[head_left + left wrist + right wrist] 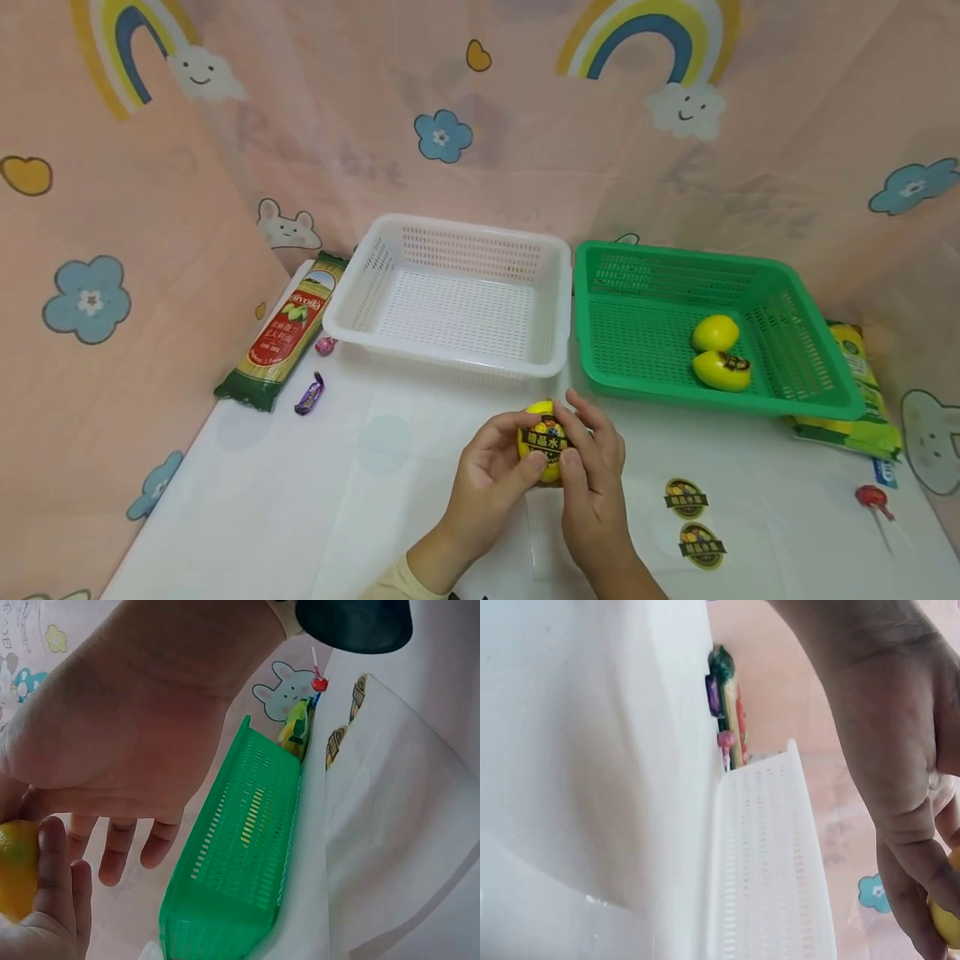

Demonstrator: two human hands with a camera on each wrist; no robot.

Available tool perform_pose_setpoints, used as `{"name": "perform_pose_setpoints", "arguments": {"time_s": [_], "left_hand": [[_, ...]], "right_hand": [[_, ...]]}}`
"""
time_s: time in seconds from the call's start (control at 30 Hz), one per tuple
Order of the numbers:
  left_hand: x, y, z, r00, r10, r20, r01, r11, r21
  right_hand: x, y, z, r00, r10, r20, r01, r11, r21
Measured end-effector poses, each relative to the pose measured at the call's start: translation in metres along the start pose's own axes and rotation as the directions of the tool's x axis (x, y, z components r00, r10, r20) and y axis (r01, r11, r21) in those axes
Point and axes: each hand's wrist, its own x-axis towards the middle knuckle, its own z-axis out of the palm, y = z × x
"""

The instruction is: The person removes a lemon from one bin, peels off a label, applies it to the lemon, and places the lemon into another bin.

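Both hands hold one yellow lemon [542, 417] just above the white table [300, 500], in front of the two baskets. A dark round sticker [545, 440] sits on the side of the lemon facing me. My left hand [516, 443] curls round its left side, thumb on the lower front. My right hand [582, 437] grips the right side, with its thumb at the sticker's edge. In the left wrist view the lemon [13, 870] shows at the lower left between the fingers. The right wrist view shows only a yellow sliver of lemon [946, 919] under the right hand [900, 765].
A white basket [450, 250] stands behind the hands. Right of it a green basket [600, 333] holds two stickered lemons [715, 332] [722, 370]. Two loose stickers [686, 498] [702, 545] and a lollipop [872, 498] lie at the right. A pasta pack [288, 329] and candies [309, 393] lie at the left.
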Motion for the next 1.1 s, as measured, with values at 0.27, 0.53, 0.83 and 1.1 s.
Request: {"name": "perform_pose_setpoints", "arguments": {"time_s": [0.27,0.53,0.83,1.1], "left_hand": [[0.000,0.000,0.000,1.000,-0.007,0.010,0.007,1.000,0.008],[0.000,-0.002,0.000,1.000,-0.016,-0.008,0.016,1.000,0.023],[-0.004,-0.004,-0.004,1.000,-0.026,0.003,0.026,0.995,0.098],[-0.004,-0.005,-0.004,0.994,0.021,0.109,-0.033,0.993,0.110]], "right_hand": [[0.007,-0.006,-0.010,0.998,0.031,0.061,-0.030,0.999,-0.017],[0.009,-0.006,-0.010,0.993,0.058,0.099,-0.057,0.998,-0.015],[0.006,0.002,-0.012,0.985,0.099,0.143,-0.067,0.975,-0.211],[0.009,0.004,-0.021,0.970,0.147,0.192,-0.086,0.953,-0.291]]}}
